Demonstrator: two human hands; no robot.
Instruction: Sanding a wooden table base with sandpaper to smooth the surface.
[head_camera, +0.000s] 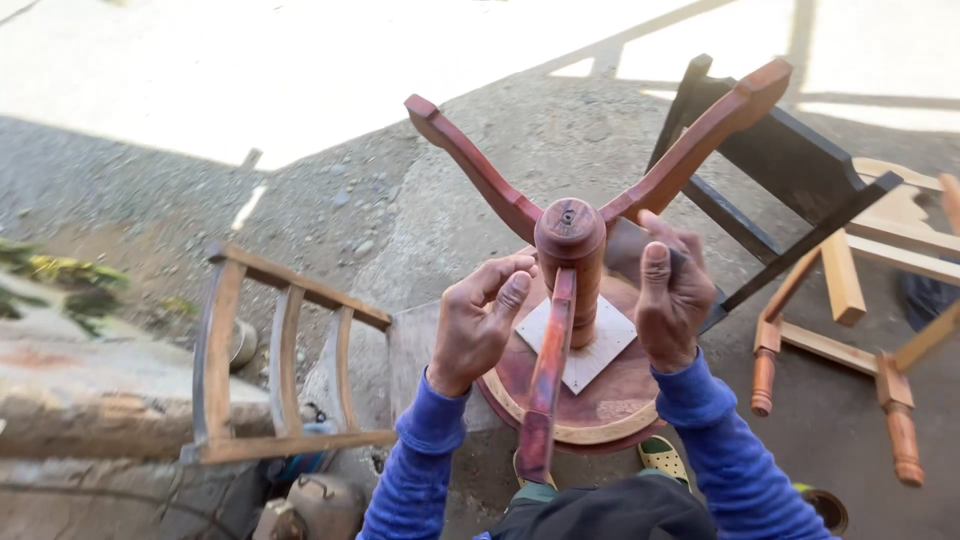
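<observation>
We are looking down at a small round reddish-brown wooden table (600, 400) that is turned upside down. Its round top rests low down on the grey concrete floor (420, 190), close to our knees. A thick turned post (571, 262) stands up from the middle of it, on a pale square wooden plate (612, 340). Three curved red legs spread out from the top of the post.

Our left hand (480, 322) is just left of the post. Its grip is half open, with the fingers curled and the thumb up, right beside the near leg (546, 385). We cannot tell if it touches the wood. Our right hand (672, 296) is just right of the post. Its grip looks closed around something small and dark, pressed by the post where the right leg (700, 135) joins. We cannot tell what that small thing is.

We think this table is hard and stiff, and a bit heavy for its size. The wood looks smooth and shiny, so it may slip a little. The legs are thin where they join the post, so those joints may be the weak spots. The post looks like the best place to hold.

Left of our left hand a worn wooden chair back with slats (280, 360) leans. Right of our right hand lie a black wooden chair frame (790, 170) and a pale bare wooden chair frame (860, 290).
</observation>
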